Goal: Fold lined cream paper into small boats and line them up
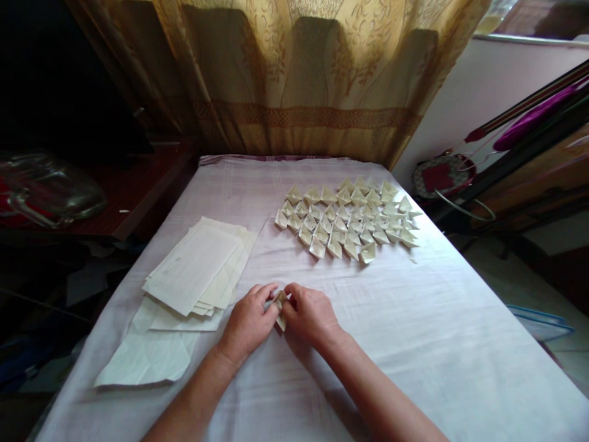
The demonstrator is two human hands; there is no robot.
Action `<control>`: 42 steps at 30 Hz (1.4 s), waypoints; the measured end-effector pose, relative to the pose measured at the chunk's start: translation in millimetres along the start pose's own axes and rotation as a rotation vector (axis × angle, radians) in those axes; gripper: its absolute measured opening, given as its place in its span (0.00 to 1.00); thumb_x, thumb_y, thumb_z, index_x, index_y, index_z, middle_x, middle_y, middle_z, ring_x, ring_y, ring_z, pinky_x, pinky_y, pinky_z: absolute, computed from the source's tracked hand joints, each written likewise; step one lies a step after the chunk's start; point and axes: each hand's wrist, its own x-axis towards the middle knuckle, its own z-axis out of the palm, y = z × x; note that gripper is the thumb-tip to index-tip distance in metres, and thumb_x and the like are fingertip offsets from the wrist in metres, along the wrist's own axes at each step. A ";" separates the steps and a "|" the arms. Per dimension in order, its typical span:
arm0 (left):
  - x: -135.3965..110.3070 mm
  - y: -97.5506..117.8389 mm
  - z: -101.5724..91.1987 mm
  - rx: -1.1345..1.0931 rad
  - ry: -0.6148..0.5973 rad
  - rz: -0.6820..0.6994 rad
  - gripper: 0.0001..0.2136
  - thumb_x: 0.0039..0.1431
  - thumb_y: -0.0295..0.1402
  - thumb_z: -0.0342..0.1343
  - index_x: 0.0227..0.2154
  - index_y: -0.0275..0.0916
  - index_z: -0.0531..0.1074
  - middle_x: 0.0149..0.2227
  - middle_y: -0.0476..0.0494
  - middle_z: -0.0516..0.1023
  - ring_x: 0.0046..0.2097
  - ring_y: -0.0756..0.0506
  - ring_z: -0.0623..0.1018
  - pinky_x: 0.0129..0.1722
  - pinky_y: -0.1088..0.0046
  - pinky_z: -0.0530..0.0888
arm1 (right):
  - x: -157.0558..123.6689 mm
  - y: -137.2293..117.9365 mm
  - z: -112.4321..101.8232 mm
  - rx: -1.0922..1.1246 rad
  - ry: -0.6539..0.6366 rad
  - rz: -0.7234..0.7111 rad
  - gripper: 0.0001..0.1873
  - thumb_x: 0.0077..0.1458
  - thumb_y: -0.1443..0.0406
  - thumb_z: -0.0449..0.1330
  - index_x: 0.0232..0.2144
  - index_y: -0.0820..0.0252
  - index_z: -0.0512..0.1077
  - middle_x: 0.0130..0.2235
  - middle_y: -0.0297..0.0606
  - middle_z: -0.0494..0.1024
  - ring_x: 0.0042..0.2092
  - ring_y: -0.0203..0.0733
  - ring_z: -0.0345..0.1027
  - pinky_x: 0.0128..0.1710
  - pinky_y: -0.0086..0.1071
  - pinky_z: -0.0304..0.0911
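Observation:
My left hand [251, 319] and my right hand [309, 313] meet at the near middle of the table, fingers pinched on one small folded piece of paper [280, 305] pressed against the white cloth [414, 325]. Most of that paper is hidden between the fingers. A stack of lined paper sheets [196, 270] lies just left of my left hand. Farther back, right of centre, several small folded paper boats [350, 218] sit packed in rows.
A larger pale sheet [142, 356] lies under the stack near the table's left edge. A golden curtain [294, 80] hangs behind the table. A glass jar [50, 190] rests on a dark shelf at left. Dark rods and clutter [519, 135] stand at right.

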 end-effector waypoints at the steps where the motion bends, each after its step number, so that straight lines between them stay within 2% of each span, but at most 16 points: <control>1: 0.4 -1.9 -0.1 -0.031 0.011 0.002 0.19 0.54 0.26 0.53 0.49 0.39 0.75 0.50 0.41 0.79 0.50 0.43 0.78 0.53 0.67 0.73 | 0.7 1.6 0.1 0.030 0.002 0.000 0.08 0.56 0.66 0.58 0.37 0.54 0.77 0.30 0.35 0.81 0.32 0.40 0.73 0.29 0.29 0.51; 3: 0.9 -6.1 -0.4 -0.127 0.028 -0.016 0.18 0.54 0.28 0.55 0.48 0.40 0.76 0.49 0.42 0.80 0.47 0.44 0.79 0.49 0.69 0.75 | 1.7 4.9 -0.1 0.109 0.008 0.008 0.08 0.58 0.63 0.58 0.37 0.55 0.76 0.28 0.34 0.81 0.31 0.40 0.73 0.29 0.28 0.51; 6: 0.6 -11.0 -1.2 -0.318 0.007 -0.098 0.18 0.55 0.31 0.54 0.49 0.39 0.75 0.46 0.41 0.81 0.38 0.47 0.80 0.36 0.74 0.77 | 0.7 8.9 -0.8 0.226 0.027 0.037 0.09 0.59 0.62 0.57 0.38 0.56 0.76 0.26 0.33 0.79 0.28 0.37 0.70 0.28 0.27 0.53; 9: 0.1 -11.7 -2.9 -0.452 -0.058 -0.204 0.21 0.56 0.35 0.53 0.52 0.36 0.73 0.45 0.40 0.81 0.29 0.50 0.79 0.20 0.80 0.71 | -7.4 10.6 1.2 0.302 0.102 0.049 0.08 0.57 0.63 0.55 0.35 0.58 0.74 0.25 0.32 0.76 0.26 0.36 0.67 0.28 0.26 0.53; 12: 0.8 -9.4 -5.0 -0.515 -0.073 -0.267 0.22 0.55 0.36 0.53 0.53 0.35 0.71 0.49 0.38 0.79 0.26 0.51 0.77 0.13 0.82 0.64 | -20.9 11.5 8.9 0.335 0.173 -0.047 0.08 0.55 0.63 0.56 0.36 0.58 0.72 0.25 0.30 0.74 0.24 0.34 0.64 0.26 0.26 0.53; 14: 1.6 -8.1 -5.9 -0.548 -0.067 -0.282 0.22 0.54 0.35 0.53 0.52 0.35 0.71 0.51 0.37 0.78 0.26 0.52 0.77 0.13 0.82 0.64 | -28.7 11.9 15.6 0.302 0.190 -0.197 0.10 0.52 0.63 0.59 0.38 0.58 0.72 0.26 0.30 0.75 0.25 0.33 0.64 0.27 0.25 0.53; 16: 2.3 -8.4 -6.1 -0.567 -0.070 -0.285 0.23 0.53 0.36 0.54 0.52 0.34 0.71 0.48 0.37 0.79 0.27 0.51 0.77 0.14 0.82 0.65 | -32.4 11.6 21.0 0.209 0.219 -0.347 0.12 0.51 0.63 0.60 0.40 0.58 0.73 0.28 0.32 0.76 0.27 0.34 0.65 0.29 0.26 0.54; 18: 2.8 -10.4 -5.6 -0.568 -0.079 -0.272 0.23 0.53 0.37 0.54 0.52 0.34 0.71 0.38 0.41 0.81 0.27 0.49 0.78 0.14 0.82 0.65 | -31.5 10.6 23.3 0.124 0.243 -0.406 0.07 0.54 0.67 0.58 0.36 0.57 0.74 0.29 0.33 0.76 0.28 0.35 0.67 0.30 0.26 0.54; 20: 3.5 -13.4 -4.7 -0.570 -0.069 -0.254 0.24 0.53 0.39 0.54 0.52 0.34 0.71 0.29 0.45 0.79 0.27 0.48 0.78 0.15 0.82 0.65 | -27.0 9.7 22.8 0.079 0.283 -0.422 0.07 0.56 0.69 0.55 0.30 0.57 0.73 0.28 0.33 0.75 0.28 0.34 0.67 0.30 0.27 0.53; 22: 4.4 -16.1 -3.6 -0.587 -0.041 -0.241 0.25 0.53 0.41 0.55 0.52 0.33 0.70 0.28 0.46 0.78 0.28 0.47 0.78 0.15 0.82 0.65 | -20.5 9.7 21.1 0.068 0.341 -0.425 0.09 0.57 0.70 0.54 0.28 0.57 0.72 0.27 0.33 0.74 0.28 0.34 0.67 0.30 0.26 0.53; 27: 5.7 -17.6 -1.4 -0.631 0.028 -0.247 0.25 0.52 0.45 0.57 0.51 0.36 0.71 0.39 0.40 0.80 0.34 0.46 0.79 0.15 0.82 0.66 | 0.9 14.1 18.5 0.059 0.439 -0.414 0.09 0.60 0.69 0.55 0.29 0.58 0.72 0.27 0.33 0.75 0.28 0.34 0.67 0.31 0.26 0.53; 31: 6.2 -17.9 0.8 -0.650 0.059 -0.269 0.27 0.50 0.47 0.58 0.51 0.37 0.70 0.53 0.34 0.75 0.33 0.48 0.79 0.14 0.82 0.66 | 28.0 18.0 14.0 0.031 0.510 -0.344 0.10 0.62 0.68 0.55 0.29 0.58 0.73 0.27 0.34 0.75 0.29 0.34 0.68 0.32 0.26 0.53; 35: 6.8 -18.7 2.6 -0.646 0.043 -0.287 0.30 0.46 0.48 0.58 0.51 0.36 0.70 0.55 0.31 0.74 0.33 0.47 0.78 0.15 0.81 0.66 | 59.4 20.3 2.4 -0.020 0.530 -0.212 0.09 0.62 0.66 0.56 0.30 0.58 0.74 0.30 0.36 0.77 0.31 0.36 0.70 0.32 0.26 0.53; 39: 6.6 -17.9 3.0 -0.646 0.029 -0.314 0.32 0.43 0.52 0.58 0.49 0.37 0.71 0.54 0.31 0.74 0.33 0.47 0.79 0.15 0.82 0.64 | 80.9 20.6 -8.3 -0.119 0.452 -0.091 0.10 0.64 0.63 0.55 0.32 0.57 0.75 0.34 0.37 0.80 0.33 0.38 0.72 0.30 0.27 0.52; 42: 6.4 -18.0 3.5 -0.646 0.020 -0.320 0.32 0.42 0.53 0.58 0.48 0.37 0.72 0.54 0.31 0.74 0.34 0.46 0.79 0.15 0.81 0.64 | 89.5 20.2 -11.7 -0.164 0.425 -0.062 0.11 0.65 0.62 0.55 0.33 0.56 0.75 0.35 0.38 0.80 0.33 0.38 0.73 0.30 0.28 0.52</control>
